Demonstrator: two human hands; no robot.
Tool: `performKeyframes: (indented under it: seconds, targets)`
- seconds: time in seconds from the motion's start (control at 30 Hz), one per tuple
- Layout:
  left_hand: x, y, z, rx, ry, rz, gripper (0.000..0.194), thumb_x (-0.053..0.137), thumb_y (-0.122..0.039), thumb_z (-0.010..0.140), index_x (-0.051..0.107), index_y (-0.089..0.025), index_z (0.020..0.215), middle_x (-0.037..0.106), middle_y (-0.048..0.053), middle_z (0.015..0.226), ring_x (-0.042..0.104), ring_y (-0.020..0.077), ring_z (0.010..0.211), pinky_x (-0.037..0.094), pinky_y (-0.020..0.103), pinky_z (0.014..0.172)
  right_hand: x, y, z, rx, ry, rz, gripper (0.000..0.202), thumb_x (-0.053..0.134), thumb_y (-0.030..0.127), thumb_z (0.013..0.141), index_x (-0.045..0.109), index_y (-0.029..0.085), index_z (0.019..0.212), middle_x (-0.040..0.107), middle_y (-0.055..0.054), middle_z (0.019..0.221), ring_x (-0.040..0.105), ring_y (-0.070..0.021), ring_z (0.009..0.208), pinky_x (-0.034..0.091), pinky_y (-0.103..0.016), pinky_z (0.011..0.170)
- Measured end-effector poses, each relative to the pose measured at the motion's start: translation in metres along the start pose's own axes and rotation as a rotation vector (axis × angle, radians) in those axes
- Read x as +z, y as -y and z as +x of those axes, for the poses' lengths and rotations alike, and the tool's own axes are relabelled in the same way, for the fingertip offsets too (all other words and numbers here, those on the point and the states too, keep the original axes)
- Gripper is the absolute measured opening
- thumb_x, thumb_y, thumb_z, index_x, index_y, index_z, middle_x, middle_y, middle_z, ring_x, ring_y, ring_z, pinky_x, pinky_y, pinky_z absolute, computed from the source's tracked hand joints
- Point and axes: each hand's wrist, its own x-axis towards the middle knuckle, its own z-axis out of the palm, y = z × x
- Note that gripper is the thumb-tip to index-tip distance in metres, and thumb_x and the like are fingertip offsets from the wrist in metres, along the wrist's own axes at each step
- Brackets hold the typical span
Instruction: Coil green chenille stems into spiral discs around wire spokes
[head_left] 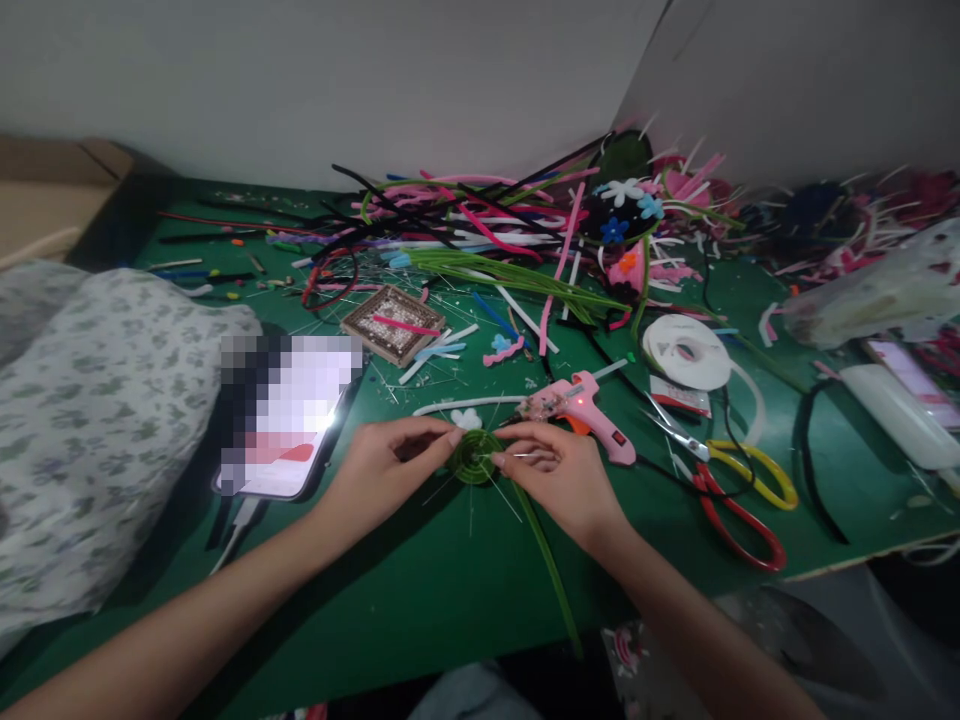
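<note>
In the head view, a green coil [474, 458] is held just above or on the bench [427, 600], which cannot be told, in front of the pink glue gun [581, 405]. Its left edge is pinched between thumb and index finger of the left hand [397, 455]; its right edge is pinched by the right hand [562, 475], though whether a spoke is also gripped cannot be made out. Thin pale spokes [514, 509] are splayed out below it, and the green tail [551, 570] is left hanging toward the near edge. The coil should probably be kept flat, turns snug, spokes evenly spread and the tail untwisted.
</note>
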Motion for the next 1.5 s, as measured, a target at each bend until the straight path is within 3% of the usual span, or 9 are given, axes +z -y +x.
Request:
performKeyframes:
  seconds: [0.73, 1.0, 1.17, 1.37, 1.5]
  targets:
    - [-0.0019, -0.0021, 0.0013, -0.131, 0.09, -0.109, 0.022, 0.061, -0.034, 0.082, 0.07, -0.015, 0.086, 0.072, 0.004, 0.084, 0.064, 0.0165, 0.076, 0.05, 0.024, 0.068, 0.0, -0.0038, -0.0017, -0.178, 0.018, -0.341, 0.018, 0.065, 0.024, 0.08, 0.074, 0.02, 0.095, 0.066, 0.0, 0.066, 0.056, -0.0119, 0.059, 0.047, -0.024, 0.059]
    - [-0.0021, -0.002, 0.0001, -0.118, 0.087, -0.105, 0.022, 0.062, -0.035, 0.081, 0.071, -0.015, 0.086, 0.074, 0.007, 0.087, 0.067, 0.0183, 0.076, 0.052, 0.027, 0.069, -0.0005, -0.0031, -0.0006, -0.099, 0.041, -0.164, 0.016, 0.064, 0.02, 0.078, 0.072, 0.018, 0.092, 0.072, -0.002, 0.073, 0.067, -0.0141, 0.066, 0.054, -0.023, 0.06]
    - [-0.0021, -0.0013, -0.0013, -0.089, 0.11, -0.132, 0.027, 0.063, -0.037, 0.082, 0.07, -0.015, 0.096, 0.074, 0.008, 0.088, 0.068, 0.0192, 0.075, 0.053, 0.028, 0.067, -0.0022, -0.005, -0.0008, -0.104, 0.005, 0.002, 0.017, 0.064, 0.022, 0.079, 0.068, 0.018, 0.095, 0.073, -0.004, 0.085, 0.07, -0.0157, 0.081, 0.057, -0.025, 0.072]
    - [-0.001, -0.0026, -0.0046, -0.046, 0.091, -0.193, 0.026, 0.064, -0.036, 0.083, 0.07, -0.017, 0.101, 0.074, 0.007, 0.094, 0.069, 0.018, 0.08, 0.054, 0.026, 0.071, -0.0068, -0.0019, 0.0007, -0.051, -0.087, 0.15, 0.039, 0.072, 0.027, 0.074, 0.056, 0.022, 0.109, 0.072, -0.001, 0.083, 0.07, -0.0162, 0.079, 0.057, -0.027, 0.071]
    - [0.0005, -0.0028, -0.0049, -0.014, 0.101, -0.23, 0.025, 0.062, -0.035, 0.085, 0.069, -0.018, 0.103, 0.073, 0.006, 0.099, 0.069, 0.0171, 0.085, 0.055, 0.024, 0.074, -0.0061, -0.0008, -0.0005, -0.074, -0.131, 0.177, 0.041, 0.072, 0.03, 0.075, 0.054, 0.023, 0.112, 0.072, -0.001, 0.084, 0.07, -0.0167, 0.082, 0.057, -0.028, 0.074]
